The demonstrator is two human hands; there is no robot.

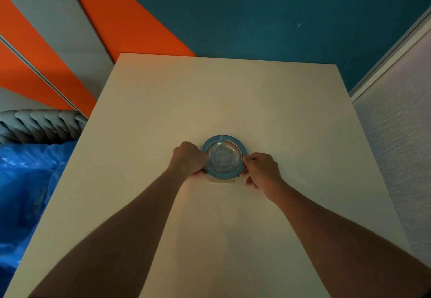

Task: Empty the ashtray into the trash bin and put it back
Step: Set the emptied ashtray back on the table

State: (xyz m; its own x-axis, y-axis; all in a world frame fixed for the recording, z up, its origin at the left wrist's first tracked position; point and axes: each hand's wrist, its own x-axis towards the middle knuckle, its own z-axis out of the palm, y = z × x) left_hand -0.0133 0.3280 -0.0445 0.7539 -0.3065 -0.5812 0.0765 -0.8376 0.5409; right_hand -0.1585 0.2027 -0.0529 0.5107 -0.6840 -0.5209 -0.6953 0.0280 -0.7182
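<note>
While the pale table (233, 101) stretches before you, your left hand (189, 157) and right hand (262, 169) each clasp opposite rims of the ashtray (224, 156), midway between the table's side edges.

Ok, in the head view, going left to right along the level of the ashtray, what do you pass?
Blue plastic bag → bare table top → left hand gripping the rim → ashtray → right hand at the opposite rim → more table → white textured wall.
</note>
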